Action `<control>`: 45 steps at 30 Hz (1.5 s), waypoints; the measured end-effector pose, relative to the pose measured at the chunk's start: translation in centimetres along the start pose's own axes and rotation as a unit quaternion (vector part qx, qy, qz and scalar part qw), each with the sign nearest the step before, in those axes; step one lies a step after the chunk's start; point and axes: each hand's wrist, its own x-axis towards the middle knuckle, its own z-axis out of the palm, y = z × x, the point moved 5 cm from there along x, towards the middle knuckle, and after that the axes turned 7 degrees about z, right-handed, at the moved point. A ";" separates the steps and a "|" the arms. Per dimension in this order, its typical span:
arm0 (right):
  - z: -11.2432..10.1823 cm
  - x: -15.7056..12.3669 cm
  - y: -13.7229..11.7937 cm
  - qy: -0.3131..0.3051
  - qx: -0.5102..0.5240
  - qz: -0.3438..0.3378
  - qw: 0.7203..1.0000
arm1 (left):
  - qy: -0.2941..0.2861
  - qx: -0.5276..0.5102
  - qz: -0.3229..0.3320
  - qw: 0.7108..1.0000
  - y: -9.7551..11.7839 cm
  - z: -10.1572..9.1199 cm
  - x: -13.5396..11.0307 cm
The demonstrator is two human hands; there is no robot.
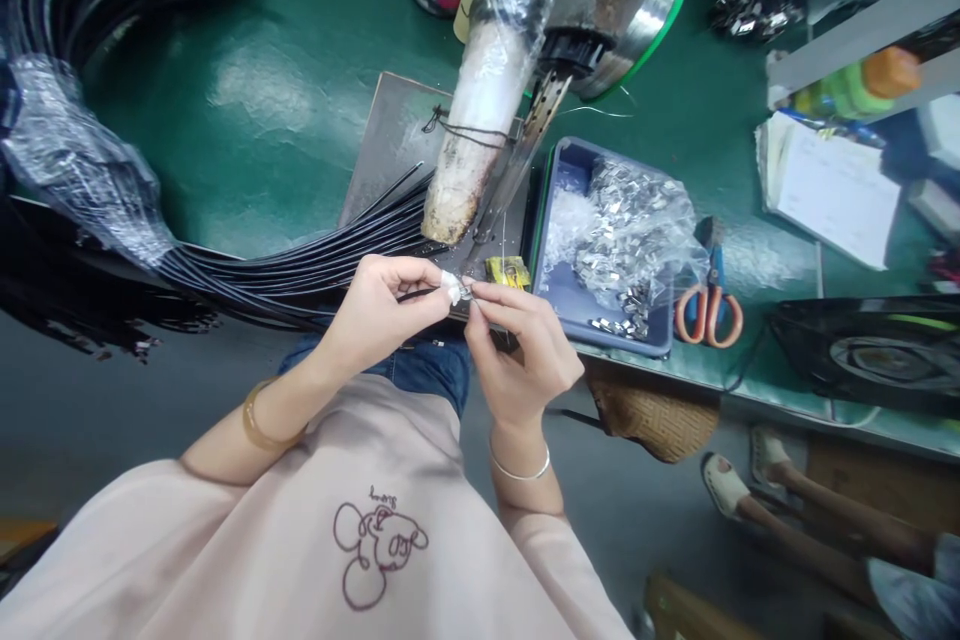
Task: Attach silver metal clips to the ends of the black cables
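Note:
My left hand [379, 305] is closed, pinching the end of a black cable [411, 296] between thumb and forefinger. White wrapping [451, 286] shows at its fingertips. Against them, my right hand [523, 335] pinches a small silvery metal connector [464, 292] at the cable's end; its exact shape is partly covered by the fingers. A thick bundle of black cables [300, 265] runs in from the left beside my left hand. Just above both hands are the tip of a white wrapped tube [454, 190] and a clamped metal soldering tool [536, 125].
Right of the hands stands a blue-grey tray [660, 335] with bagged metal connectors [637, 210]. Orange-handled scissors [709, 310] lie beyond it. A solder spool [645, 30] sits behind. Plastic film wraps more cables [82, 160] at left. Another person's legs [817, 520] show lower right.

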 end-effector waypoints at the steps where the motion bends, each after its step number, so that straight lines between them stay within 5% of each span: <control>1: 0.0 0.0 0.0 0.001 -0.003 -0.003 1.000 | 0.001 -0.001 0.000 1.000 0.0 0.0 0.0; 11: 0.4 -0.1 -0.3 0.018 -0.041 -0.046 0.998 | 0.031 -0.016 -0.003 0.999 0.1 0.2 0.3; 45: 0.4 1.0 -0.3 -0.006 -0.020 -0.026 0.999 | 0.058 -0.033 -0.010 0.998 0.6 0.2 1.0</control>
